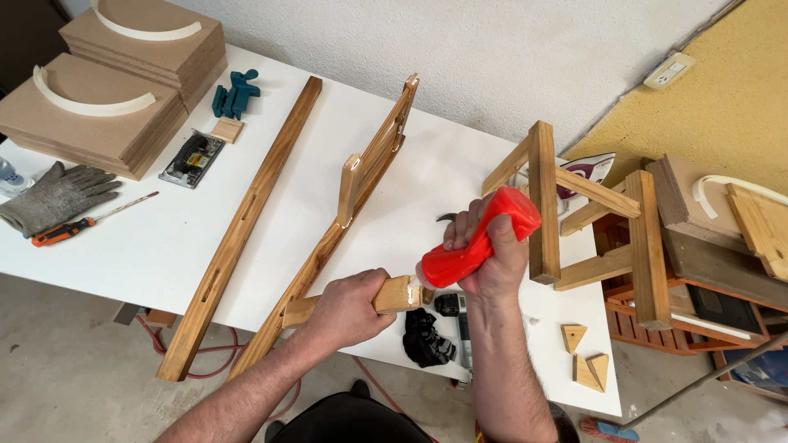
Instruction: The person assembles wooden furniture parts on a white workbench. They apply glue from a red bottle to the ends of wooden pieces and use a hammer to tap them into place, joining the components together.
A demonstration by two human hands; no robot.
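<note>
Right hand point(491, 250) wrapped around red glue bottle point(480, 240), nozzle touching end of short wooden rail point(361, 301) gripped in left hand point(349, 310), lower centre of frame. Gluing the tenon, apparently; next, seating it in slotted leg point(328, 246) alongside.

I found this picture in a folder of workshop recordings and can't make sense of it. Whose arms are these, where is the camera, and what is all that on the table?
The camera sits on a person's head and looks down, so the two bare arms are that person's own. The left hand grips a short wooden piece. The right hand tips a red squeeze bottle with its nozzle at that piece's end. On the white table lie a long slotted wooden rail, a partly built wooden frame, grey gloves, an orange-handled tool, stacked brown boards and small wooden triangles.
</note>
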